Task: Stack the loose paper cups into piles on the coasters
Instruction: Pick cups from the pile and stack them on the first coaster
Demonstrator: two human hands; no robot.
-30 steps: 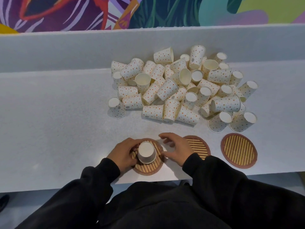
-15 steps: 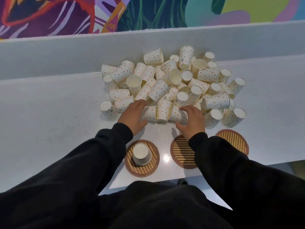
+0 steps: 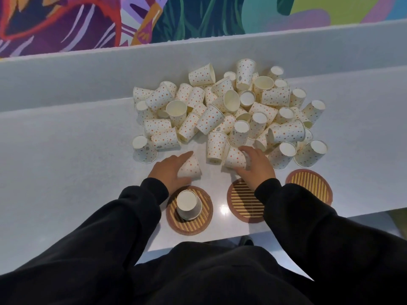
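A heap of several dotted paper cups (image 3: 229, 113) lies on the white counter (image 3: 66, 155). Three round striped coasters sit near the front edge. On the left coaster (image 3: 203, 213) stands an upside-down cup (image 3: 188, 204). The middle coaster (image 3: 243, 203) and the right coaster (image 3: 309, 183) hold nothing. My left hand (image 3: 170, 170) grips one dotted cup (image 3: 191, 167) just in front of the heap. My right hand (image 3: 255, 165) closes on another dotted cup (image 3: 235, 158) lying at the heap's near edge, above the middle coaster.
A raised white ledge (image 3: 88, 71) runs behind the heap, with a colourful mural (image 3: 110, 20) above it. The counter's front edge falls just behind the coasters. My black sleeves (image 3: 123, 227) cover the foreground.
Both hands left the cup on the left coaster, reached up to the heap, and each closed on a cup. The left hand has pulled its cup back towards the coasters.
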